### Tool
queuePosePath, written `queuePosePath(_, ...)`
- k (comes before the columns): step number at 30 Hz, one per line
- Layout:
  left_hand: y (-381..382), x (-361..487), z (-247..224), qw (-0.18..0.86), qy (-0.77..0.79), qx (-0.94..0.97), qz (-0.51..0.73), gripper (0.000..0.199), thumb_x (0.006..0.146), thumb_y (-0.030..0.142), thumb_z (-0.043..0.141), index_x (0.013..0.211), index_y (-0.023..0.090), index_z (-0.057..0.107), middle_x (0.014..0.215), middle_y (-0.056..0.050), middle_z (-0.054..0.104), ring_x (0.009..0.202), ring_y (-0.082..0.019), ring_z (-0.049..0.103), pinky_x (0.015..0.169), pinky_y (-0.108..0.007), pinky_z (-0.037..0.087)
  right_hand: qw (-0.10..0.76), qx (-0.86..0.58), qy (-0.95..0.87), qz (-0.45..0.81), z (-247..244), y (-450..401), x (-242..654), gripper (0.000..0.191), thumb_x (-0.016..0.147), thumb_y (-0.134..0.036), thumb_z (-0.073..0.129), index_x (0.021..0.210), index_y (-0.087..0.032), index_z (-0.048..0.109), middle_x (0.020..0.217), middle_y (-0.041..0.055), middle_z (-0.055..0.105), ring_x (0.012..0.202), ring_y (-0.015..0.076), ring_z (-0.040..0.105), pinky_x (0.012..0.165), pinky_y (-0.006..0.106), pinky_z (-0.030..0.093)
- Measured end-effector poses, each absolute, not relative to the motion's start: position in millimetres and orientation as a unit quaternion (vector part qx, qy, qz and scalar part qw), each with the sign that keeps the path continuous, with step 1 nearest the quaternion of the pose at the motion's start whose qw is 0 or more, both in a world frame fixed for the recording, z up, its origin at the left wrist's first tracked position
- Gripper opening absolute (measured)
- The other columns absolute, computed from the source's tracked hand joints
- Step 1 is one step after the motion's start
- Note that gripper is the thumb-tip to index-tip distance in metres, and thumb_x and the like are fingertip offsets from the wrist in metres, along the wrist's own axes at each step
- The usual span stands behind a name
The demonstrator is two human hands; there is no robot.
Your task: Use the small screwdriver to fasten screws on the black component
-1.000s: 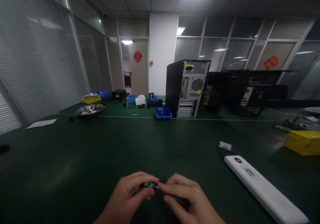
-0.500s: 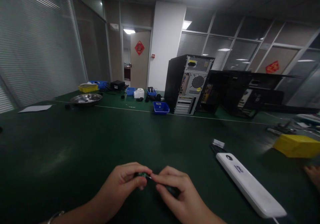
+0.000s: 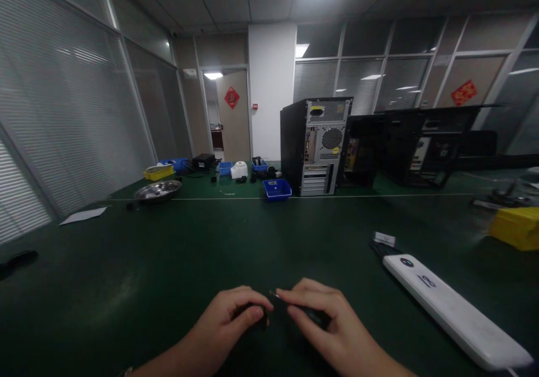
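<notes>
Low in the middle of the head view, my left hand point(image 3: 238, 318) is closed, thumb against forefinger, around a small dark part point(image 3: 265, 318) mostly covered by the fingers. It showed green a moment earlier; its kind is unclear. Just to the right, my right hand point(image 3: 332, 321) pinches a slim tool with a thin metal tip point(image 3: 273, 294). The rest of that tool is hidden in the palm, so its kind is unclear. Its tip points toward the left fingertips, with a small gap visible. Both hands are above the green tabletop point(image 3: 202, 253).
On the right lies a long white device marked 18 point(image 3: 455, 307), its cable trailing off. Beyond it is a yellow bin point(image 3: 516, 228). Farther back stand a blue tray point(image 3: 277, 190), a computer tower point(image 3: 295, 146) and a metal bowl point(image 3: 158, 191). A black object point(image 3: 19, 262) is at far left.
The view has tilted up and shifted. The tool tip has come away from the small part, which is turned so its green no longer shows. Both hands keep their grip.
</notes>
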State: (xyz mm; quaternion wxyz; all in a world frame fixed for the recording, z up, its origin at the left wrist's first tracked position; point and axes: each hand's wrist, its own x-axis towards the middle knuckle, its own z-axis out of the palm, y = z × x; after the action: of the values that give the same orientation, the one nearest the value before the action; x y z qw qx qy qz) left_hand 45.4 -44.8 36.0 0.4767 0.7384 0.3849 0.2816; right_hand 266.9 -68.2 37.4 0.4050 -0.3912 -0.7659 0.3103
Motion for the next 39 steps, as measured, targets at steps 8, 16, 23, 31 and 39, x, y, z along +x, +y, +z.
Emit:
queuePosePath(8, -51, 46, 51, 0.323, 0.339, 0.874, 0.128, 0.020, 0.093, 0.017, 0.050, 0.100, 0.022, 0.068, 0.096, -0.006, 0.065, 0.096, -0.024, 0.053, 0.089, -0.035, 0.039, 0.402, -0.394, -0.762, 0.320, 39, -67, 268, 0.028, 0.092, -0.017, 0.059, 0.116, -0.022, 0.072, 0.089, 0.0073, 0.072, 0.081, 0.0196, 0.068, 0.072, 0.031, 0.050)
queuePosePath(16, -45, 49, 42, 0.296, 0.353, 0.875, 0.146, 0.010, 0.089, 0.017, 0.059, 0.092, 0.022, 0.067, 0.096, -0.004, 0.063, 0.094, -0.022, 0.052, 0.082, -0.031, 0.040, 0.385, -0.399, -0.767, 0.323, 41, -69, 268, 0.029, 0.093, -0.017, 0.058, 0.118, -0.023, 0.071, 0.091, 0.0065, 0.072, 0.083, 0.0187, 0.067, 0.073, 0.029, 0.051)
queuePosePath(23, -45, 46, 43, 0.304, 0.368, 0.860, 0.182, 0.018, 0.091, 0.022, 0.057, 0.106, 0.023, 0.065, 0.108, -0.006, 0.060, 0.101, -0.024, 0.052, 0.090, -0.035, 0.039, 0.383, -0.402, -0.770, 0.315, 42, -69, 269, 0.025, 0.093, -0.017, 0.057, 0.113, -0.021, 0.072, 0.092, 0.0058, 0.071, 0.084, 0.0188, 0.067, 0.074, 0.029, 0.050)
queuePosePath(31, -56, 50, 57, 0.243, 0.449, 0.856, 0.082, 0.059, 0.063, 0.062, 0.076, 0.095, 0.015, 0.061, 0.098, -0.011, 0.060, 0.086, -0.029, 0.050, 0.075, -0.037, 0.036, 0.259, -0.460, -0.806, 0.269, 38, -72, 265, 0.024, 0.079, -0.011, 0.065, 0.100, -0.023, 0.061, 0.090, 0.0003, 0.067, 0.075, 0.0167, 0.063, 0.064, 0.023, 0.045)
queuePosePath(39, -59, 53, 57, 0.278, 0.449, 0.845, 0.087, 0.030, 0.072, 0.033, 0.076, 0.094, 0.018, 0.062, 0.102, -0.008, 0.060, 0.092, -0.028, 0.050, 0.079, -0.038, 0.037, 0.210, -0.422, -0.846, 0.250, 38, -71, 261, 0.026, 0.077, -0.011, 0.066, 0.098, -0.023, 0.056, 0.094, 0.0015, 0.069, 0.082, 0.0197, 0.062, 0.071, 0.027, 0.041)
